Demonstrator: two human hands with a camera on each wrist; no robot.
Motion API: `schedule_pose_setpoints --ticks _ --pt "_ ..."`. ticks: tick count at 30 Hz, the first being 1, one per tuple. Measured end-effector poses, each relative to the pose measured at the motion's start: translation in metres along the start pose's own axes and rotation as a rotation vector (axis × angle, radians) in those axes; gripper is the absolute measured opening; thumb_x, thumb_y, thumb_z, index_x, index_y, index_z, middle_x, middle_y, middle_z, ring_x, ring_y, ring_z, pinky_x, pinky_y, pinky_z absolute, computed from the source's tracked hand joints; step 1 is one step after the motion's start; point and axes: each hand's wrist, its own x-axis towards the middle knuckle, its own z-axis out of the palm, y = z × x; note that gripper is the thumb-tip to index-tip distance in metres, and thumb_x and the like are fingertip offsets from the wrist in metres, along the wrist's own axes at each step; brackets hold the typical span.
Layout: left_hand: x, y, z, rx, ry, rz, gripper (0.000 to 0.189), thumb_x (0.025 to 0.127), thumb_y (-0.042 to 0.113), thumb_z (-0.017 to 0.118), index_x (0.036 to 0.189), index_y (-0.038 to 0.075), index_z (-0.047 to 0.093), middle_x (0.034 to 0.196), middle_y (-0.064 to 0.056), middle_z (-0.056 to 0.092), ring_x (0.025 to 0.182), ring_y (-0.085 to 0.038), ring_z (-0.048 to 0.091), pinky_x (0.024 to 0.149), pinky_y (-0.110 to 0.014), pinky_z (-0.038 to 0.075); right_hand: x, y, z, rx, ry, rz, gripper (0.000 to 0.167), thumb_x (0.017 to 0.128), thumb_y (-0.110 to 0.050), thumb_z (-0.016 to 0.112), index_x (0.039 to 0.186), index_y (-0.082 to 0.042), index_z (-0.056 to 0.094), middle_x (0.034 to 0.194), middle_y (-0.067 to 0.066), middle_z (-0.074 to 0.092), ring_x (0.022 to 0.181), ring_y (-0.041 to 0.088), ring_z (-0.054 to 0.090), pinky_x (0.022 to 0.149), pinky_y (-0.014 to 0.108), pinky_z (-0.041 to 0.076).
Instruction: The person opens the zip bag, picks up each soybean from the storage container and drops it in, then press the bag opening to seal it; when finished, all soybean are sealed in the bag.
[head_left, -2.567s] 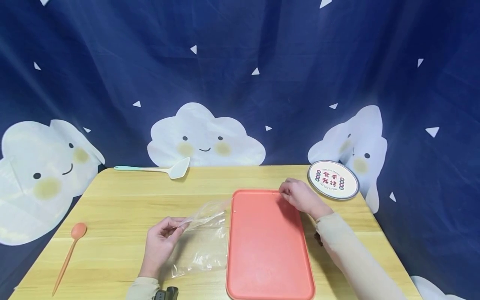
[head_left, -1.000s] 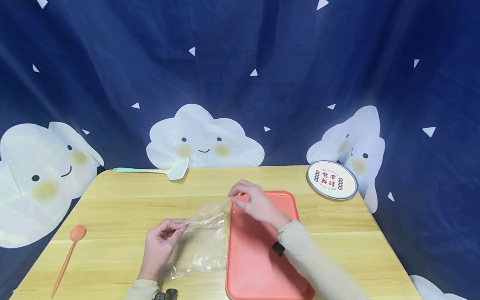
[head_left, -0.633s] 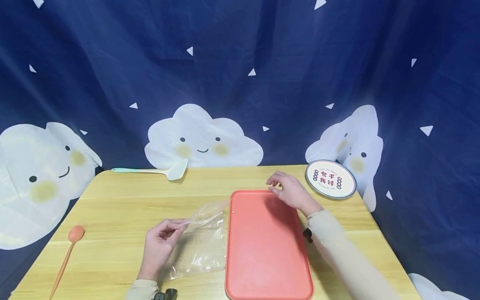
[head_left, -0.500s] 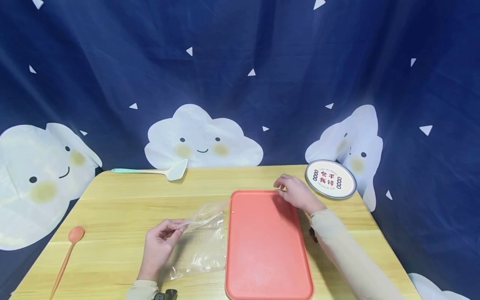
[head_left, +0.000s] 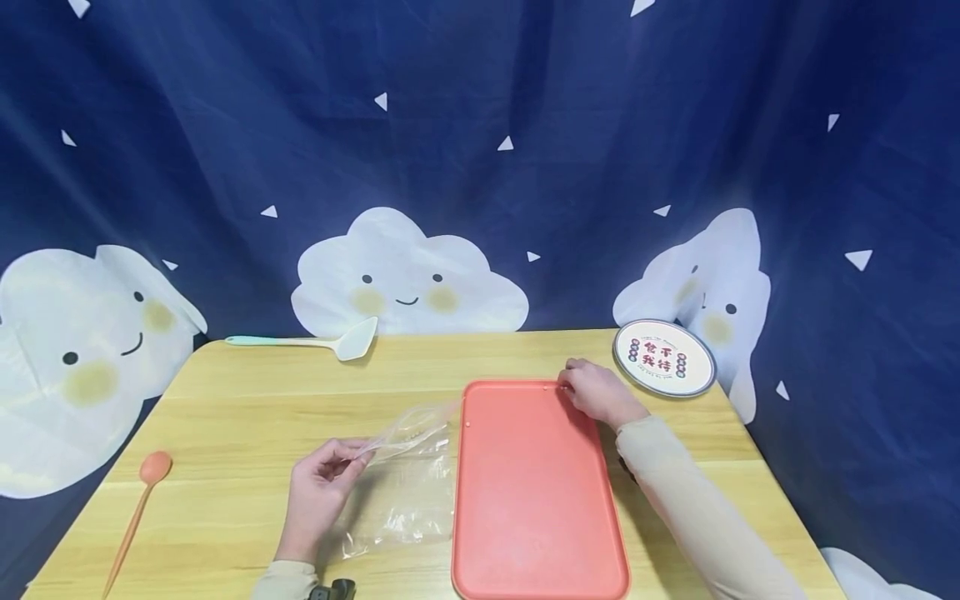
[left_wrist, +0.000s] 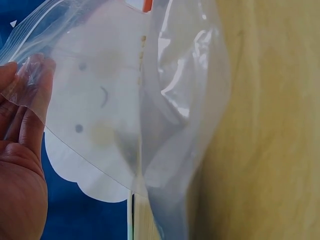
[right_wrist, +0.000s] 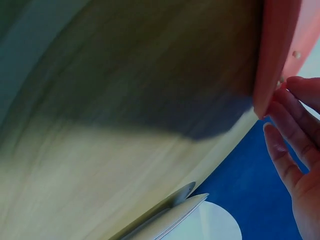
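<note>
My left hand (head_left: 321, 492) pinches the rim of a clear zip bag (head_left: 420, 492), lifting its mouth partway while the body lies on the table. Several small yellowish beans (left_wrist: 142, 55) show in a line through the plastic in the left wrist view. To the right of the bag is a coral-red tray (head_left: 536, 500). At its far right corner, my right hand (head_left: 600, 393) has thumb and fingertips close together on a small pale bean (right_wrist: 281, 80); the fingers partly hide it. Another bean (right_wrist: 296, 54) lies nearby in the tray, and one bean (head_left: 468, 424) sits by the left rim.
An orange spoon (head_left: 142, 508) lies at the left of the wooden table (head_left: 232, 450). A pale spatula (head_left: 352, 340) lies along the back edge. The oval plate (head_left: 665, 358) with red lettering is at the back right, close to my right hand. A blue curtain (head_left: 465, 167) hangs behind.
My right hand went from the tray's far right corner to the bag's mouth, then back to that corner, where its fingers have come down. My left hand and the bag stay put.
</note>
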Motion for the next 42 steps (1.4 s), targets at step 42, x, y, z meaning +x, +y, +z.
schedule_pose_setpoints --ticks 42 --pt "0.001 0.025 0.008 0.002 -0.017 -0.017 0.021 0.076 -0.027 0.065 0.076 -0.006 0.062 0.094 -0.027 0.068 0.083 -0.014 0.069 0.074 -0.023 0.058 0.013 -0.070 -0.034 0.603 0.161 -0.036 0.012 0.085 0.000 0.071 0.085 -0.010 0.065 0.081 -0.009 0.059 0.077 0.010 0.057 0.070 0.029 0.054"
